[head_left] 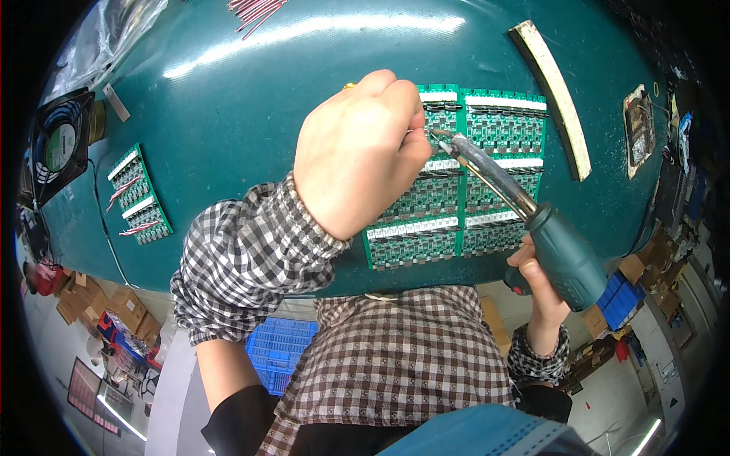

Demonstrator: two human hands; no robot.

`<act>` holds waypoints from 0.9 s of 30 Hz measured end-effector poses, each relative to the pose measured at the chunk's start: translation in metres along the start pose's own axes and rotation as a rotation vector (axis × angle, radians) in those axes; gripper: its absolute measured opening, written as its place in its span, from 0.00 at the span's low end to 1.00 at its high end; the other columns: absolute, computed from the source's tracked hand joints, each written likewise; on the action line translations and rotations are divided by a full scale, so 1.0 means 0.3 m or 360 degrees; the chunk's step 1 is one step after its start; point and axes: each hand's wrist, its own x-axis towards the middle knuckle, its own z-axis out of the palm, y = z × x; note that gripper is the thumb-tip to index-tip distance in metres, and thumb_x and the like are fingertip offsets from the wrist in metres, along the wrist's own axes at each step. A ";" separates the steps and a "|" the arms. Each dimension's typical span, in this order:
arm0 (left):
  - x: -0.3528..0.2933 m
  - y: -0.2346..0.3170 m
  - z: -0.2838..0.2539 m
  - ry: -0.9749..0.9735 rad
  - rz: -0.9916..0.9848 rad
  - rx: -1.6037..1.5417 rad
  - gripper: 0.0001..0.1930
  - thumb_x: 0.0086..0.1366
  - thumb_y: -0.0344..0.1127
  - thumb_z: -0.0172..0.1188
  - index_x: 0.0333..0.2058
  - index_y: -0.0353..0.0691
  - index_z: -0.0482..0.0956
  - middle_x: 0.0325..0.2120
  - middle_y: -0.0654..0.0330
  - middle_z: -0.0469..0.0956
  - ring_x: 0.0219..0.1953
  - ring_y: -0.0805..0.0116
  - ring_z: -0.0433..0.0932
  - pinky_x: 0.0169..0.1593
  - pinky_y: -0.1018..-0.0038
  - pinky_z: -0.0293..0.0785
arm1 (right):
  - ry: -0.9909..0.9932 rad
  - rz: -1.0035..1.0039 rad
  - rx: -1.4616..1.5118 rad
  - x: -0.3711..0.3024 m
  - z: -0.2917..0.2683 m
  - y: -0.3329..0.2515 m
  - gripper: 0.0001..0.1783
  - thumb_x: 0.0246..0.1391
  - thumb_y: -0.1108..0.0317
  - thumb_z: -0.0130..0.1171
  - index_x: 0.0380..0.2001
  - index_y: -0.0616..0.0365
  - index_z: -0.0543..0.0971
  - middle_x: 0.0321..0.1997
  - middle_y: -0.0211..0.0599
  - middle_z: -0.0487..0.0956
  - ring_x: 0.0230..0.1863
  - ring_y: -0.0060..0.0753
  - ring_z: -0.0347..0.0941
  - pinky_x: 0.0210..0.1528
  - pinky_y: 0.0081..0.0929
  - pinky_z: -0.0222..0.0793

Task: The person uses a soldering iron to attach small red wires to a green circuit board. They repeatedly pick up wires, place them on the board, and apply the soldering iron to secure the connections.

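My right hand [544,285] is wrapped round the dark green handle of a gun-shaped soldering iron [566,258]. The iron's metal barrel slants up and left, with its tip over the upper part of a panel of green circuit boards [502,121]. My left hand [365,148] is closed in a pinch above the panel, its fingertips close to the iron's tip. What it pinches is too small and covered to make out. The boards carry rows of white connectors and black parts; my left hand hides some of the panel's left side.
A smaller board panel [141,194] with red and white wires lies at left, near a black fan [62,144]. Loose red wires [255,11] lie at the far edge. A curved pale strip [553,99] and a worn solder-stained block [639,131] sit at right on the green table [228,121].
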 end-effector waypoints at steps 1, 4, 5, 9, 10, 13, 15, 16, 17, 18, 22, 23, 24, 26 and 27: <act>0.000 0.000 0.001 0.0007 0.0008 0.0000 0.07 0.48 0.24 0.62 0.24 0.40 0.72 0.21 0.62 0.69 0.21 0.65 0.70 0.26 0.71 0.68 | 0.0009 -0.0007 0.0016 -0.001 0.001 0.005 0.23 0.51 0.70 0.64 0.46 0.76 0.74 0.32 0.46 0.79 0.28 0.34 0.76 0.34 0.31 0.74; 0.000 -0.001 0.001 0.0005 0.0004 0.0009 0.07 0.48 0.23 0.62 0.24 0.40 0.72 0.21 0.62 0.69 0.21 0.65 0.70 0.26 0.71 0.68 | 0.0015 -0.0025 0.0017 -0.001 0.001 0.010 0.23 0.51 0.69 0.65 0.46 0.75 0.74 0.32 0.46 0.79 0.28 0.34 0.76 0.33 0.30 0.74; 0.000 -0.001 0.000 0.0004 0.0005 0.0008 0.07 0.48 0.23 0.62 0.24 0.40 0.72 0.21 0.62 0.69 0.21 0.65 0.70 0.26 0.71 0.68 | 0.0013 -0.0031 0.0011 -0.001 0.000 0.010 0.23 0.51 0.69 0.65 0.46 0.75 0.74 0.32 0.46 0.79 0.28 0.34 0.76 0.32 0.30 0.74; -0.001 -0.002 0.000 0.0012 0.0013 0.0011 0.07 0.48 0.23 0.62 0.24 0.40 0.72 0.21 0.62 0.69 0.21 0.65 0.70 0.26 0.71 0.68 | 0.0018 -0.0012 0.0022 -0.002 0.001 0.009 0.23 0.51 0.70 0.64 0.46 0.75 0.74 0.32 0.46 0.79 0.28 0.34 0.76 0.33 0.30 0.73; -0.002 -0.003 0.000 0.0017 0.0016 0.0013 0.07 0.48 0.23 0.62 0.24 0.40 0.72 0.21 0.62 0.69 0.21 0.65 0.70 0.26 0.71 0.68 | 0.0013 0.0001 0.0050 -0.001 0.002 0.007 0.23 0.51 0.70 0.64 0.46 0.76 0.74 0.32 0.46 0.79 0.28 0.34 0.76 0.34 0.30 0.73; 0.001 0.000 0.002 0.0017 0.0026 0.0010 0.07 0.48 0.23 0.62 0.24 0.40 0.71 0.21 0.62 0.69 0.21 0.65 0.70 0.26 0.71 0.68 | -0.0003 0.0008 0.0030 -0.004 -0.006 0.011 0.22 0.51 0.71 0.64 0.46 0.76 0.74 0.31 0.45 0.79 0.29 0.34 0.76 0.34 0.30 0.73; 0.001 -0.001 0.003 0.0017 0.0026 0.0012 0.08 0.48 0.23 0.62 0.24 0.40 0.71 0.21 0.62 0.69 0.21 0.65 0.70 0.26 0.71 0.68 | -0.0008 0.0006 -0.0004 -0.003 -0.006 0.010 0.22 0.51 0.71 0.64 0.46 0.76 0.74 0.31 0.45 0.79 0.28 0.34 0.76 0.34 0.30 0.73; 0.001 -0.001 0.004 0.0017 0.0026 0.0012 0.08 0.48 0.23 0.62 0.24 0.40 0.71 0.21 0.62 0.69 0.21 0.65 0.70 0.25 0.71 0.68 | 0.0001 0.0009 -0.0014 -0.003 0.000 0.005 0.22 0.51 0.71 0.64 0.46 0.76 0.73 0.31 0.45 0.79 0.28 0.34 0.76 0.34 0.30 0.73; 0.000 -0.001 0.003 0.0019 0.0022 0.0016 0.08 0.48 0.23 0.62 0.24 0.40 0.71 0.21 0.62 0.69 0.21 0.65 0.70 0.26 0.71 0.68 | 0.0004 0.0010 -0.0023 -0.001 0.003 0.000 0.23 0.51 0.70 0.64 0.46 0.76 0.73 0.30 0.45 0.79 0.28 0.34 0.76 0.34 0.30 0.73; -0.001 -0.001 0.003 0.0021 0.0018 0.0019 0.08 0.48 0.23 0.62 0.24 0.40 0.71 0.21 0.62 0.69 0.21 0.65 0.70 0.26 0.71 0.68 | 0.0009 0.0018 -0.0009 -0.002 0.002 -0.002 0.23 0.51 0.70 0.64 0.46 0.77 0.73 0.30 0.45 0.79 0.28 0.34 0.76 0.34 0.30 0.73; 0.000 0.001 0.001 0.0012 0.0013 0.0021 0.07 0.48 0.24 0.62 0.24 0.40 0.71 0.21 0.62 0.69 0.21 0.65 0.70 0.26 0.71 0.68 | -0.0001 0.0026 -0.0022 -0.003 -0.003 -0.009 0.24 0.51 0.68 0.64 0.46 0.77 0.73 0.29 0.44 0.78 0.28 0.34 0.76 0.34 0.30 0.73; 0.000 0.001 0.001 0.0009 0.0013 0.0021 0.07 0.48 0.24 0.62 0.24 0.40 0.71 0.21 0.62 0.69 0.21 0.65 0.70 0.26 0.71 0.68 | -0.0013 0.0020 -0.0042 -0.003 -0.005 -0.009 0.24 0.51 0.68 0.64 0.46 0.77 0.73 0.29 0.44 0.78 0.28 0.34 0.76 0.34 0.30 0.73; 0.000 0.001 0.001 0.0007 0.0012 0.0020 0.07 0.48 0.24 0.62 0.24 0.40 0.71 0.21 0.62 0.69 0.21 0.65 0.70 0.26 0.71 0.68 | -0.0016 0.0020 -0.0044 -0.004 -0.006 -0.007 0.24 0.52 0.68 0.64 0.46 0.77 0.73 0.29 0.44 0.78 0.28 0.33 0.76 0.34 0.30 0.72; 0.000 0.002 -0.001 0.0002 0.0008 0.0022 0.07 0.48 0.24 0.61 0.24 0.40 0.71 0.21 0.62 0.69 0.21 0.65 0.70 0.26 0.71 0.68 | -0.0023 0.0019 -0.0048 -0.005 -0.010 -0.001 0.25 0.52 0.67 0.64 0.46 0.78 0.73 0.28 0.43 0.78 0.28 0.33 0.76 0.34 0.30 0.72; 0.000 0.003 -0.003 0.0000 0.0004 0.0024 0.07 0.48 0.24 0.61 0.24 0.40 0.72 0.21 0.62 0.69 0.21 0.65 0.70 0.26 0.71 0.68 | -0.0032 0.0002 -0.0080 -0.005 -0.014 0.003 0.24 0.52 0.66 0.64 0.46 0.77 0.73 0.29 0.44 0.78 0.28 0.34 0.76 0.34 0.30 0.73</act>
